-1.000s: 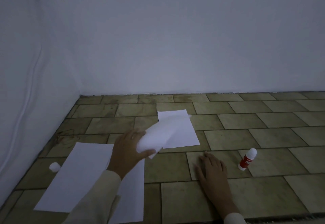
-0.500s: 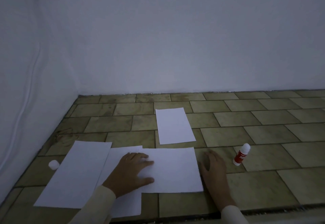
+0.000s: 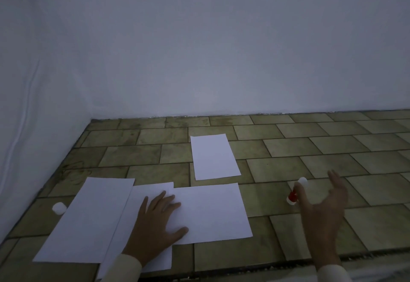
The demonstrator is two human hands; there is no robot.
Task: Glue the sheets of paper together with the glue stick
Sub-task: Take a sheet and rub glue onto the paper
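Several white sheets lie on the tiled floor. My left hand (image 3: pixel 158 222) rests flat, fingers spread, on the seam where a wide sheet (image 3: pixel 213 210) overlaps a middle sheet (image 3: pixel 142 195). A further sheet (image 3: pixel 88 219) lies at the left, and a separate sheet (image 3: pixel 214 156) farther back. The red and white glue stick (image 3: pixel 296 192) stands tilted on a tile at the right. My right hand (image 3: pixel 321 210) hovers open just in front of it, thumb crossing its body, not gripping it.
A small white cap (image 3: pixel 59 208) sits on the floor left of the sheets. White walls meet in the left corner, with a white cable (image 3: pixel 21 122) running down the left wall. The tiled floor (image 3: pixel 332 148) stretches to the right.
My left hand laid the curled sheet flat over the middle sheet and now presses it. My right hand lifted off the floor and moved right to the glue stick.
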